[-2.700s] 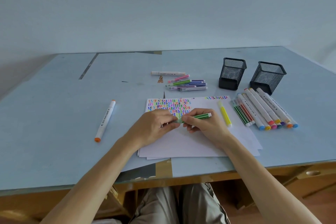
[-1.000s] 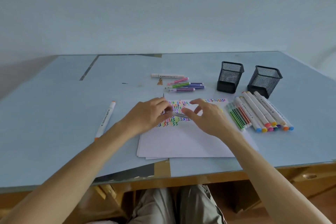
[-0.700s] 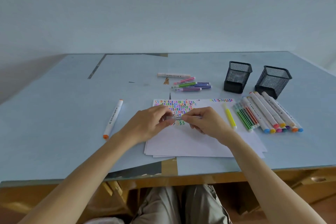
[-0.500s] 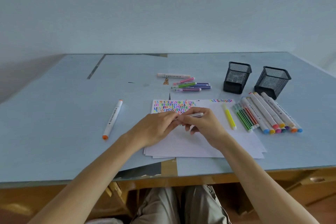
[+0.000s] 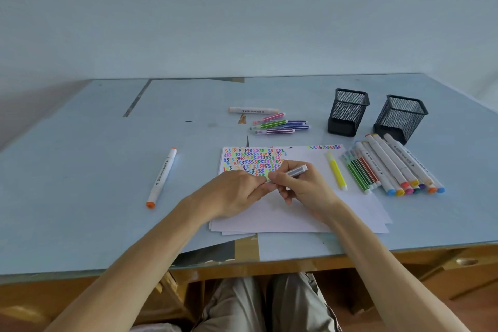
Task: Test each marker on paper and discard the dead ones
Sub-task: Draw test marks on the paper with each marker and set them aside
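Note:
A grey striped marker lies slanted across my right hand, which grips its barrel over the white paper stack. My left hand pinches the marker's near end, where the cap or tip is hidden under the fingers. Rows of coloured squiggles cover the paper's upper left corner. A yellow marker lies on the paper to the right.
Two black mesh cups stand at the back right. A row of thin and thick markers lies beside the paper. Several thin markers lie behind the paper. A white orange-tipped marker lies to the left.
The green marker held earlier has joined the row at the right. My right hand picked up a grey marker from the paper and both hands now hold it, raised and tilted.

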